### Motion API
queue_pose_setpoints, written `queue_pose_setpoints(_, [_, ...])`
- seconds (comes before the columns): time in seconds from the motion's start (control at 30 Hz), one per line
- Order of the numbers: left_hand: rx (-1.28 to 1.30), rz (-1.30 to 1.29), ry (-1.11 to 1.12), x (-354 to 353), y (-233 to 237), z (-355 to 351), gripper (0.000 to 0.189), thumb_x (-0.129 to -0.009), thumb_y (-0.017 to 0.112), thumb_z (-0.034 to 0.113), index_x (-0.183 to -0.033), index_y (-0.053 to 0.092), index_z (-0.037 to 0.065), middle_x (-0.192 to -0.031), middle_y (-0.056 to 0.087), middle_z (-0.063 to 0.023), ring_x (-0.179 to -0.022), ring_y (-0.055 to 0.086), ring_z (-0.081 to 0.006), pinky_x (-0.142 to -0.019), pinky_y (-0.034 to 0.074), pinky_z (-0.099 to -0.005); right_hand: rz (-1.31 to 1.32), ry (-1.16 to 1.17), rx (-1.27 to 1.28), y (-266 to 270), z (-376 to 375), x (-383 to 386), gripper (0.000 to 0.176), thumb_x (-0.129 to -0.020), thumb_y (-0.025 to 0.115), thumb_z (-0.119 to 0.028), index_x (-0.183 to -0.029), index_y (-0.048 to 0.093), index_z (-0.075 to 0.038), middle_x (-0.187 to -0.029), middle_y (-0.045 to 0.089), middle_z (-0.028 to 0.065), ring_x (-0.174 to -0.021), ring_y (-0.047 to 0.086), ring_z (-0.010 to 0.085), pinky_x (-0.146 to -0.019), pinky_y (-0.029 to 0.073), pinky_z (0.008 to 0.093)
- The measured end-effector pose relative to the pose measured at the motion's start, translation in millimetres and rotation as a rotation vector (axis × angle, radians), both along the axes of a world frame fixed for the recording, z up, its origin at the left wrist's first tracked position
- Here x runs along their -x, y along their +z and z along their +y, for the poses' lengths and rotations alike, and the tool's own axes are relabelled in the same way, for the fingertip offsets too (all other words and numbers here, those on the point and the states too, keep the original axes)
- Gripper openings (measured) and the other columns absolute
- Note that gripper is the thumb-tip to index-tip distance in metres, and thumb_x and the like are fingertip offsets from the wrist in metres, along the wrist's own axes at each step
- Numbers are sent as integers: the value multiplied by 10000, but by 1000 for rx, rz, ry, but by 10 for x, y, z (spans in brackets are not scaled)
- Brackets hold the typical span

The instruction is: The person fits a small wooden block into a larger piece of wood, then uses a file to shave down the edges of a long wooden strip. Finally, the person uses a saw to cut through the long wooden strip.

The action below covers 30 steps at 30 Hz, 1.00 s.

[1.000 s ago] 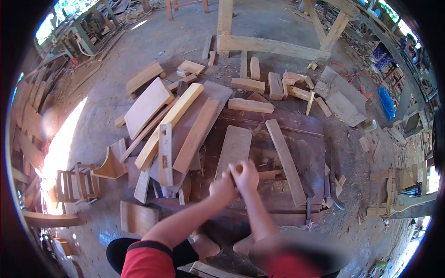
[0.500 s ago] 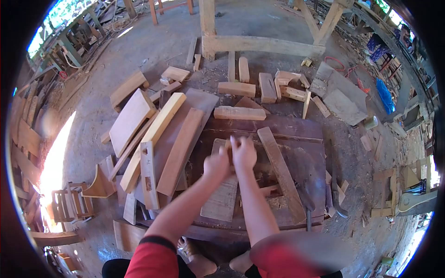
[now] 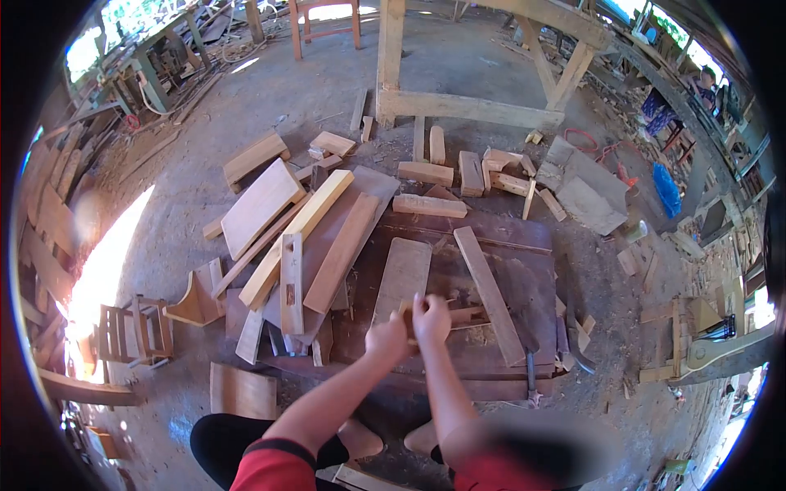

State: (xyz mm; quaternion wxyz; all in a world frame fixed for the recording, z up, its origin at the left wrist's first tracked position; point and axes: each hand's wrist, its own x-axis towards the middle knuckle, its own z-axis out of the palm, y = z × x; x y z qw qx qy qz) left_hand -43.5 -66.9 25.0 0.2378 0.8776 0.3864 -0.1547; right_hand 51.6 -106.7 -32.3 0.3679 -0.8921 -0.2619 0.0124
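My left hand (image 3: 388, 338) is closed round a small piece of wood (image 3: 405, 310), just above the near end of a flat grey-brown board (image 3: 404, 266). Beside it, my right hand (image 3: 432, 320) is closed at the other side of the same piece, and the fingers hide most of it. Both hands are over a low dark red-brown work surface (image 3: 524, 274). A long wooden strip (image 3: 490, 299) lies slantwise to the right of my hands. Close by my right hand is a short wooden part (image 3: 468, 317), partly covered.
To the left lie stacked timbers, among them a pale beam (image 3: 315, 214), a reddish plank (image 3: 342, 254) and a mortised piece (image 3: 291, 286). Wood blocks (image 3: 430, 205) line the far edge. A dark-handled tool (image 3: 530, 376) rests at the right. A person (image 3: 667, 106) is at the far right.
Both hands, still together on the small wooden piece, have come nearer my body, from the board's far part to its near end. The view has shifted a little.
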Motion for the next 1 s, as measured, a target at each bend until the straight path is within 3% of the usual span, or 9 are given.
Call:
queue_pose_setpoints(0.1, [-4, -36, 72, 528, -132, -366, 674, -617, 699, 493, -979, 427, -6, -723, 642, -136, -684, 653, -269, -612, 521, -355, 67, -14, 94, -14, -284, 535, 257, -777, 605, -338, -704, 569, -95, -732, 578, 90, -684, 589, 298, -598, 472, 401])
queue_pose_setpoints(0.27, [-9, -13, 37, 522, -120, -316, 682, -603, 700, 508, -969, 424, 4, -710, 637, -127, -659, 654, -257, -572, 520, -353, -20, 10, 44, -21, -262, 531, 260, -783, 609, -340, -692, 556, -103, -713, 562, 72, -653, 585, 288, -547, 464, 392])
queue_pose_setpoints(0.4, [-45, -15, 15, -2, -235, 172, 711, -605, 705, 504, -1004, 413, -7, -743, 639, -118, -646, 654, -254, -566, 520, -349, -71, 22, 32, -129, 238, 17, 278, -782, 611, -356, -693, 557, -99, -717, 561, 88, -668, 580, 300, -559, 459, 411])
queue_pose_setpoints(0.5, [-193, -117, -35, -750, -645, 939, 728, -591, 725, 470, -1038, 409, -10, -762, 638, -134, -698, 650, -268, -610, 520, -354, -92, 7, -61, -254, 990, -746, 330, -802, 573, -402, -695, 561, -90, -741, 584, 124, -680, 579, 331, -598, 459, 435])
queue_pose_setpoints(0.67, [-309, -85, -66, -1555, -25, 1776, 752, -550, 739, 495, -1008, 475, -40, -778, 651, -137, -739, 655, -245, -632, 519, -335, 99, 17, 76, -63, 1892, -1573, 369, -832, 518, -410, -740, 586, -60, -781, 613, 157, -745, 589, 358, -647, 463, 443])
queue_pose_setpoints(0.73, [-305, -158, -38, -1334, 59, 1720, 836, -545, 729, 542, -1029, 426, -69, -710, 638, -143, -668, 649, -270, -572, 515, -360, -57, 11, -58, 272, 1784, -1392, 319, -831, 519, -386, -775, 578, -78, -786, 620, 144, -741, 603, 344, -620, 480, 437])
queue_pose_setpoints(0.83, [-230, -165, -33, -708, 131, 1237, 871, -523, 723, 585, -1022, 422, -62, -726, 633, -155, -665, 648, -271, -562, 516, -358, -223, 39, -215, 155, 1304, -831, 238, -811, 572, -312, -733, 549, -89, -692, 586, 115, -650, 586, 335, -571, 476, 420])
queue_pose_setpoints(0.93, [-133, -74, 23, -22, -1, 502, 844, -545, 703, 596, -1000, 422, -56, -758, 631, -166, -673, 648, -280, -571, 519, -352, -97, 81, -16, 120, 574, -70, 244, -772, 623, -299, -685, 554, -83, -700, 571, 103, -639, 582, 296, -558, 468, 403])
queue_pose_setpoints(1.0, [-53, -29, 22, 333, 24, 168, 826, -562, 693, 596, -983, 422, -61, -733, 631, -154, -662, 650, -273, -562, 519, -347, -129, 109, -61, 111, 177, 308, 233, -763, 632, -287, -675, 547, -89, -701, 569, 95, -615, 573, 295, -531, 464, 396])
